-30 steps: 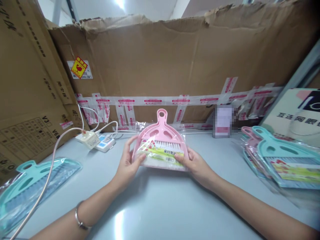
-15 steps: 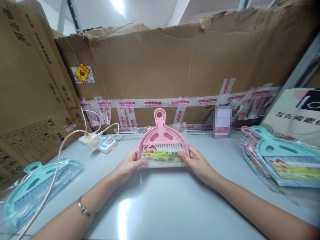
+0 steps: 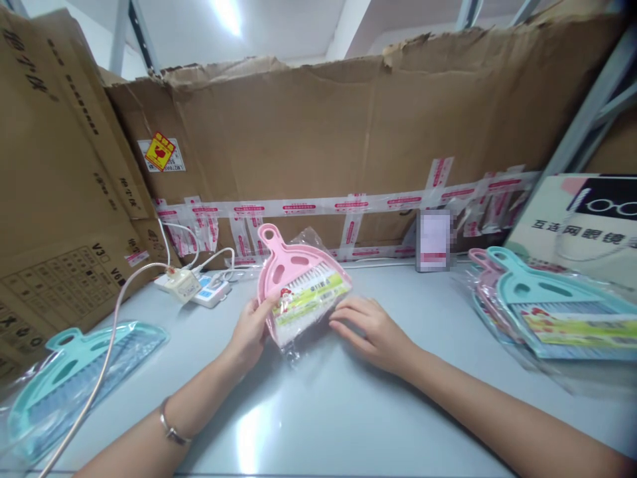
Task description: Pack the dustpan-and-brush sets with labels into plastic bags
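Observation:
A pink dustpan-and-brush set [image 3: 298,282] in a clear plastic bag with a green and yellow label is tilted up over the grey table [image 3: 318,405], its handle pointing up and left. My left hand [image 3: 253,326] grips its lower left edge, thumb on the front. My right hand [image 3: 371,328] rests just right of the set, fingers stretched out and apart, fingertips close to the bag's lower right corner, holding nothing.
A teal bagged set [image 3: 74,372] lies at the left under a pink cable [image 3: 107,355]. A stack of teal and pink bagged sets [image 3: 547,309] sits at the right. A white power strip [image 3: 202,289] lies near the taped cardboard wall [image 3: 348,133].
My right hand has let go of the pink set and opened. The left hand has swung the set to the left, so it now tilts with its handle up-left.

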Demonstrator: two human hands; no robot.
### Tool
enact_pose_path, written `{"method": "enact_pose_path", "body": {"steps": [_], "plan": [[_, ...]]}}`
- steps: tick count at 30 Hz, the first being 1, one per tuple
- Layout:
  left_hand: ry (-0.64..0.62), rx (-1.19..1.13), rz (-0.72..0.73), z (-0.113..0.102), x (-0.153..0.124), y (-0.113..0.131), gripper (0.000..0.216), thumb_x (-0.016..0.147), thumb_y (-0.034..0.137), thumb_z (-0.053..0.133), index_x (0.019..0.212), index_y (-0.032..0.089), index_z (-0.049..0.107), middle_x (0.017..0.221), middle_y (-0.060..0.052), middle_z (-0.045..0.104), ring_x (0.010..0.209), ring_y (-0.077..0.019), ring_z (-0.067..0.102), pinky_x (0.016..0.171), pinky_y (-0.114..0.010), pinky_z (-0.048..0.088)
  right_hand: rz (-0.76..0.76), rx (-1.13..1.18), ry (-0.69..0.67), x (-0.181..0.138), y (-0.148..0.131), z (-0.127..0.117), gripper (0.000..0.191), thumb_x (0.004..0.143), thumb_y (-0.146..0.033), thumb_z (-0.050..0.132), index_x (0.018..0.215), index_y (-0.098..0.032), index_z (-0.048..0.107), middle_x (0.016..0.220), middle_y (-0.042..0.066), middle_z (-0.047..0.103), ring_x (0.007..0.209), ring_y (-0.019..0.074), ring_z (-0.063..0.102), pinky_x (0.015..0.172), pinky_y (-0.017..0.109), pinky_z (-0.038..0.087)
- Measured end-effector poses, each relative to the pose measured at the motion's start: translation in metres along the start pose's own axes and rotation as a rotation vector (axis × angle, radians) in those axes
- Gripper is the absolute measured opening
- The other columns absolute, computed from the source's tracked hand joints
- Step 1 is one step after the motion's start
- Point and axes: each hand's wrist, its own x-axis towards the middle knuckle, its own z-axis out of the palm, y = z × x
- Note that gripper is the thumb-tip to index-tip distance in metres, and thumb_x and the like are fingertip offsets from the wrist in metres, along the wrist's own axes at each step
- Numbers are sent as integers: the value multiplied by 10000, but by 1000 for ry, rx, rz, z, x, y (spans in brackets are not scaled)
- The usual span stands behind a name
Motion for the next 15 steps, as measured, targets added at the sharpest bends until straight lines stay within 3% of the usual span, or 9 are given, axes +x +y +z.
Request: {"method": "enact_pose_path", "body": {"steps": [4, 8, 11, 15], "plan": [[52, -98, 105, 5, -5, -4, 446, 715, 403, 724, 1058, 136, 624, 953, -91, 734, 906, -237, 687, 795, -303, 554, 408, 522, 130, 4, -3, 16, 251, 797, -452, 612, 831, -204, 629, 767, 22, 673, 710, 149, 589, 679, 283, 454], [-85, -39, 68, 8, -12, -9, 602, 728, 529, 675, 1215, 202, 538, 1041, -80, 712, 895, -224, 683, 750, -301, 559, 607, 1014, 205, 8, -1, 22, 331, 678, -422, 750, 857, -172, 628, 757, 3, 696, 672, 99, 611, 655, 206, 475], [-154, 146, 85, 8, -13, -12, 625, 762, 658, 534, 1118, 148, 596, 908, -95, 723, 779, -217, 682, 628, -288, 553, 701, 1224, 314, 9, 1, 19, 374, 614, -348, 811, 894, -197, 614, 813, -3, 717, 672, 110, 648, 638, 213, 516], [23, 437, 253, 3, -7, -3, 634, 805, 678, 412, 861, 94, 652, 555, -64, 640, 483, -155, 580, 419, -228, 428, 764, 1294, 382, 6, 9, 16, 464, 543, -356, 851, 914, -210, 612, 835, 5, 731, 699, 160, 685, 602, 247, 551]]}}
